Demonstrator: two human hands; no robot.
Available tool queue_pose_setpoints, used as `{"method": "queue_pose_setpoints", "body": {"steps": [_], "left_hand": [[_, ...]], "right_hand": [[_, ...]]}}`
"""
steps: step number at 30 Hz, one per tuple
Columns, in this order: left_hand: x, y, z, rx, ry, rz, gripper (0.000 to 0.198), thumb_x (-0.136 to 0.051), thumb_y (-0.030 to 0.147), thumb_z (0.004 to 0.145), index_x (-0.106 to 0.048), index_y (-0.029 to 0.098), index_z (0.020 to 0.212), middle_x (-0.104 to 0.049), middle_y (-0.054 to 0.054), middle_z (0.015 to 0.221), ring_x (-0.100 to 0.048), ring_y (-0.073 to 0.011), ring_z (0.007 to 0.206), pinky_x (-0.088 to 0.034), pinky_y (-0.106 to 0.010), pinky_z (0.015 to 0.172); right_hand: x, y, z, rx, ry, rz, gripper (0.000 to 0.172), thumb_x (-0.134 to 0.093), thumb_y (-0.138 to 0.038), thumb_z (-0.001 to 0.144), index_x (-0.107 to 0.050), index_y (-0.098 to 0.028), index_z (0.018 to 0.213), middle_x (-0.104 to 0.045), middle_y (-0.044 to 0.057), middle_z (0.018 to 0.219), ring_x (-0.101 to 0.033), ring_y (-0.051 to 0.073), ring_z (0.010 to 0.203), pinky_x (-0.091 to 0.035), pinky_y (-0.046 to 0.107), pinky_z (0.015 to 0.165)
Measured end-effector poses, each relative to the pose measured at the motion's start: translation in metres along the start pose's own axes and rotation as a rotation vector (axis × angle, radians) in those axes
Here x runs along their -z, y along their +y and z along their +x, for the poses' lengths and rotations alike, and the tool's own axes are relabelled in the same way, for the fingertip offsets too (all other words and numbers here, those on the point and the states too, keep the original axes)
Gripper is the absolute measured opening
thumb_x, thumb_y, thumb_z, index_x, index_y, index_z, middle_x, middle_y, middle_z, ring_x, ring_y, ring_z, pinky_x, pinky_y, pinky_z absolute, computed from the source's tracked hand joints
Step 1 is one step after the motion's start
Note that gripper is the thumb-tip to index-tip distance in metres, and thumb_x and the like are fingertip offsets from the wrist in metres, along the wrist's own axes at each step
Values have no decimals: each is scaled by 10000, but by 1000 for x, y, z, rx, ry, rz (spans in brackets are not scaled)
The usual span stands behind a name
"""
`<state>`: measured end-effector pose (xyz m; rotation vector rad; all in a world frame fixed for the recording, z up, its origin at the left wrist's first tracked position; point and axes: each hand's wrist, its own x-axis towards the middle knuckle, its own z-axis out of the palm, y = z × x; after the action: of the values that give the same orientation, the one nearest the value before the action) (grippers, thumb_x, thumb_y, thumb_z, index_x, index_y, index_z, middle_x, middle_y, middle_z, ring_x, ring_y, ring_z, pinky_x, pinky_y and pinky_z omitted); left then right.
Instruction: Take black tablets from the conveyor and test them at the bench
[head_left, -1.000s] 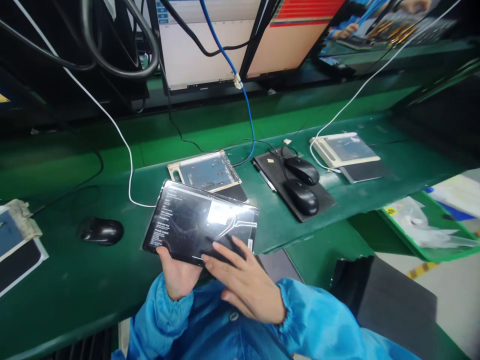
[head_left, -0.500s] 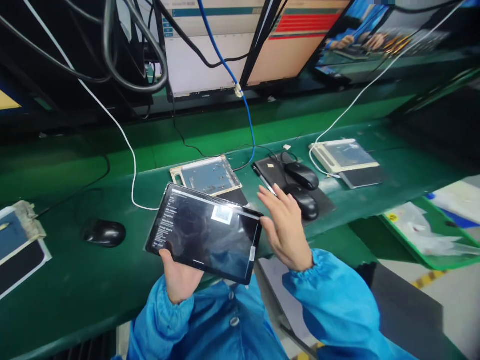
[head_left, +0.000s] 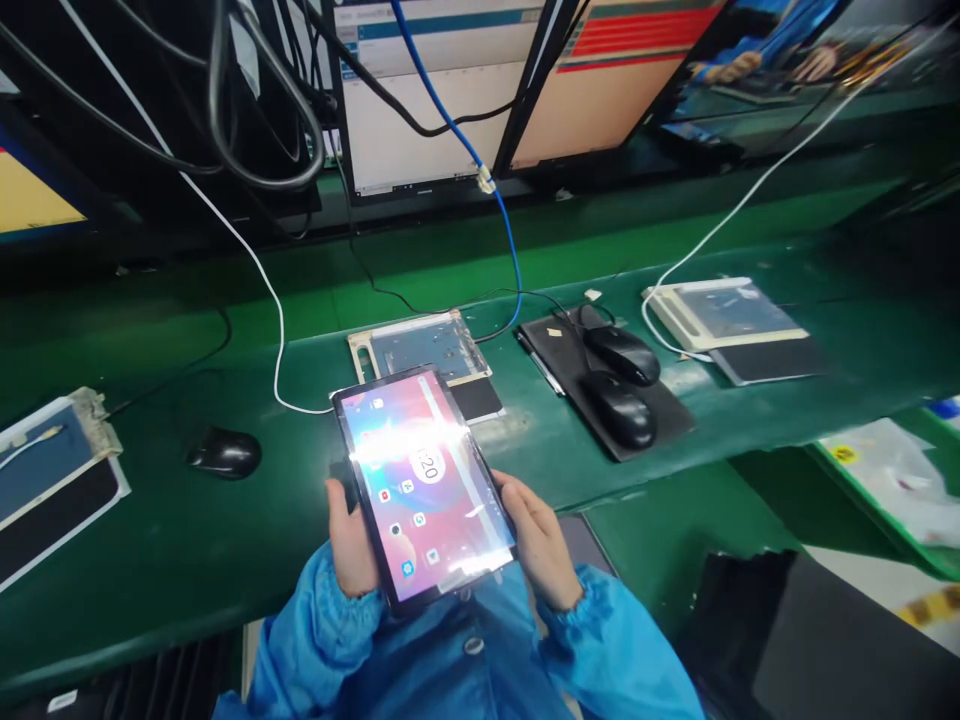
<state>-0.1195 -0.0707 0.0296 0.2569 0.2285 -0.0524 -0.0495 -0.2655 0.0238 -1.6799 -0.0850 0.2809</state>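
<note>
I hold a tablet (head_left: 422,482) upright in portrait position over the near edge of the green bench (head_left: 150,540). Its screen is lit with a colourful home screen and several app icons. My left hand (head_left: 349,538) grips its left edge, thumb on the frame. My right hand (head_left: 537,536) grips its right edge. Both arms wear blue sleeves. Just beyond the tablet lies a beige fixture tray (head_left: 420,345) with a white cable (head_left: 277,350) running to it.
Two black mice (head_left: 621,385) sit on a black pad to the right, a third mouse (head_left: 225,452) to the left. Further fixture trays lie at far left (head_left: 45,460) and right (head_left: 720,312). Monitors (head_left: 442,90) and hanging cables stand behind. A green bin (head_left: 885,470) is at lower right.
The tablet turned from landscape to portrait and its screen went from a dark text page to a bright home screen. My right hand came back from near the mice and took the right edge.
</note>
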Motion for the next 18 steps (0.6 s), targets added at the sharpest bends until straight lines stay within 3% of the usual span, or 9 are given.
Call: {"method": "queue_pose_setpoints", "body": {"steps": [4, 7, 9, 11, 13, 16, 18], "left_hand": [[-2, -1, -4, 109, 127, -12, 762, -353, 782, 824, -659, 177, 1173, -599, -130, 1250, -361, -358, 1334, -179, -539, 1151], [2, -1, -6, 143, 134, -11, 759, -415, 782, 800, -647, 178, 1196, -619, -133, 1217, -393, -368, 1311, -200, -549, 1140], [5, -1, -6, 153, 92, -11, 708, -430, 740, 828, -628, 189, 1226, -618, -121, 1223, -402, -356, 1307, -202, -539, 1142], [6, -2, -6, 154, 44, -23, 659, -421, 699, 860, -609, 202, 1250, -607, -107, 1244, -416, -344, 1300, -200, -529, 1146], [5, -3, -5, 176, 18, -35, 655, -425, 686, 867, -597, 195, 1265, -608, -108, 1242, -424, -341, 1294, -198, -522, 1149], [1, -3, -4, 200, 38, -18, 639, -483, 660, 853, -627, 158, 1221, -649, -124, 1161, -442, -344, 1280, -210, -513, 1149], [-2, -2, -4, 169, 147, -19, 549, -474, 607, 883, -672, 160, 1134, -684, -106, 1064, -488, -323, 1243, -224, -498, 1149]], "right_hand": [[-1, 16, -16, -32, 46, -12, 491, -496, -589, 920, -677, -165, 1088, -670, 117, 1072, -629, 310, 999, -538, 435, 849], [7, 17, -17, 27, 35, -122, 467, -465, -558, 946, -669, -160, 1081, -679, 113, 1043, -649, 297, 946, -562, 407, 781], [12, 10, -14, 156, 25, -236, 379, -459, -475, 972, -649, -175, 1102, -674, 104, 1048, -649, 280, 935, -560, 392, 768], [13, -3, -13, 360, 53, -392, 316, -459, -365, 985, -578, -196, 1224, -619, 112, 1167, -596, 286, 1052, -516, 436, 870], [8, -21, -14, 552, 58, -556, 418, -441, -298, 985, -421, -205, 1392, -492, 132, 1343, -448, 312, 1243, -402, 513, 1002], [-15, -44, -21, 716, -172, -759, 565, -360, -305, 1001, -180, -129, 1507, -341, 162, 1462, -228, 335, 1378, -266, 593, 1071], [-35, -53, -27, 816, -395, -852, 597, -344, -345, 1008, -159, -69, 1504, -326, 168, 1470, -154, 338, 1399, -199, 635, 1088]]}}
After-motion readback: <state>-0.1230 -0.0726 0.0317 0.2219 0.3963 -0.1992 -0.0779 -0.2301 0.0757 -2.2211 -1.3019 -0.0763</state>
